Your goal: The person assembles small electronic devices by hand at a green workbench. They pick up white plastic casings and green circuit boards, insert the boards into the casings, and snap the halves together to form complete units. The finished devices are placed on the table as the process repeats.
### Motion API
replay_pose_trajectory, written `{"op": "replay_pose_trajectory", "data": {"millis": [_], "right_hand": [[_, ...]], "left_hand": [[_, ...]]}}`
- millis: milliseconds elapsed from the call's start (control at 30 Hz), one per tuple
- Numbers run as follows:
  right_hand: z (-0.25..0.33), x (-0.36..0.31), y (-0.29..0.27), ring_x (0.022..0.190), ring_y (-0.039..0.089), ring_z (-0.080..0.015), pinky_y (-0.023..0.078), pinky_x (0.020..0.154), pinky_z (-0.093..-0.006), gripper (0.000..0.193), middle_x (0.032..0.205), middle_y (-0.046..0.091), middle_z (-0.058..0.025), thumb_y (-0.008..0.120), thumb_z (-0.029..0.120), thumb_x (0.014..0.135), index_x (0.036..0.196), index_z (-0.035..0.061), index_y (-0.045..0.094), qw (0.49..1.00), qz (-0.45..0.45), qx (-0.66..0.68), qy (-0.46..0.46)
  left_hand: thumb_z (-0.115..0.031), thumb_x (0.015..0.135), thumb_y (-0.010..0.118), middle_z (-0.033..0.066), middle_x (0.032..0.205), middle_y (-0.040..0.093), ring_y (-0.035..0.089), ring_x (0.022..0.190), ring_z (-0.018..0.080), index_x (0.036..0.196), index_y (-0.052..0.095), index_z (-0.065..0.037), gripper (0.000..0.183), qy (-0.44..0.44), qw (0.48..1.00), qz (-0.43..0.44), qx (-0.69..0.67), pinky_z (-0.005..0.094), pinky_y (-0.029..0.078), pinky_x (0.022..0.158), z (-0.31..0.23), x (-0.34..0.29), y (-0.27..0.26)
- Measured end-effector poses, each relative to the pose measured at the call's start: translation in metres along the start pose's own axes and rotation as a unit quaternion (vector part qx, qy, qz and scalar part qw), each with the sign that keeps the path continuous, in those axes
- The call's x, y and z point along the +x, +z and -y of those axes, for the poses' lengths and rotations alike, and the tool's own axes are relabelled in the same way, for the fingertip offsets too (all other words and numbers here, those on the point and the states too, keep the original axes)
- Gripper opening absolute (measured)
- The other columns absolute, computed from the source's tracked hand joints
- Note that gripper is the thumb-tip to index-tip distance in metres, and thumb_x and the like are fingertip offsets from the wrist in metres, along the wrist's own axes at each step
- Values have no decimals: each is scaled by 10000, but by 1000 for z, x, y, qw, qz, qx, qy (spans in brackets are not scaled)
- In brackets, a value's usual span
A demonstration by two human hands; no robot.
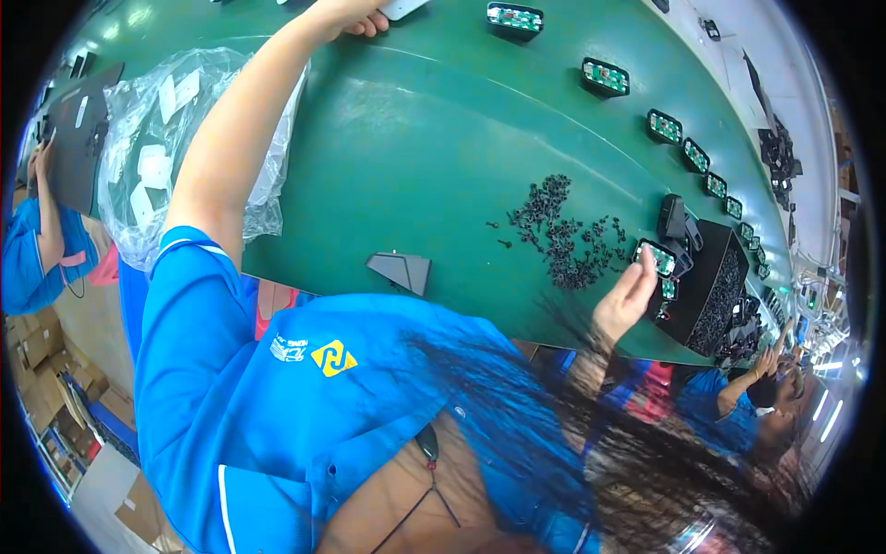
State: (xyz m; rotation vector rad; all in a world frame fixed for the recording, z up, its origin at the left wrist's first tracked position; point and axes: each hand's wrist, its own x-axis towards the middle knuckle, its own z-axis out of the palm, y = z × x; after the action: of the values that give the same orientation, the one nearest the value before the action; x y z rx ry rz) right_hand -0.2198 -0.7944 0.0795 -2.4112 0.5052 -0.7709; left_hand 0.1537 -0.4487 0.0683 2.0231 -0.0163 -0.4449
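My left hand (pixel 355 18) reaches to the far edge of the picture. Its fingers are curled on a flat white piece (pixel 403 7), partly cut off by the frame. At the right, my right hand (pixel 628 297) has its fingers pressed together at a black case with a green circuit board (pixel 663 261); the fingertips overlap its near left side. How the thumb grips is hidden. Left of that hand lies a loose pile of small black screw-like parts (pixel 568 235). A dark grey angular cover (pixel 401 272) rests near the table's front edge.
A clear plastic bag (pixel 268 198) with white pieces lies at the left. Several open cases with boards (pixel 605 78) line the green table's (pixel 397 148) far right side. A black bin (pixel 706 286) full of small dark parts stands right. Co-workers (pixel 41 245) sit at both sides.
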Motion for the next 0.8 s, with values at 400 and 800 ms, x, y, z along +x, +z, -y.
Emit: {"op": "replay_pose_trajectory", "data": {"millis": [400, 800], "right_hand": [[50, 2, 75, 1356, 310, -345, 240, 1115, -410, 450, 1454, 344, -191, 402, 211, 1000, 1393, -3, 358, 985, 129, 105, -33], [70, 15, 76, 1348, 362, -263, 226, 1114, -491, 432, 1412, 456, -56, 547, 154, 889, 1318, 119, 509, 871, 314, -63, -372]], "left_hand": [[-189, 934, 565, 68, 924, 621, 570, 768, 123, 1281, 465, -40, 390, 275, 956, -68, 69, 247, 471, 730, -7, -115, 25], [-157, 770, 607, 66, 1198, 566, 567, 1056, 227, 1233, 565, -220, 469, 542, 767, 42, 340, 376, 467, 888, 51, -267, 81]]}}
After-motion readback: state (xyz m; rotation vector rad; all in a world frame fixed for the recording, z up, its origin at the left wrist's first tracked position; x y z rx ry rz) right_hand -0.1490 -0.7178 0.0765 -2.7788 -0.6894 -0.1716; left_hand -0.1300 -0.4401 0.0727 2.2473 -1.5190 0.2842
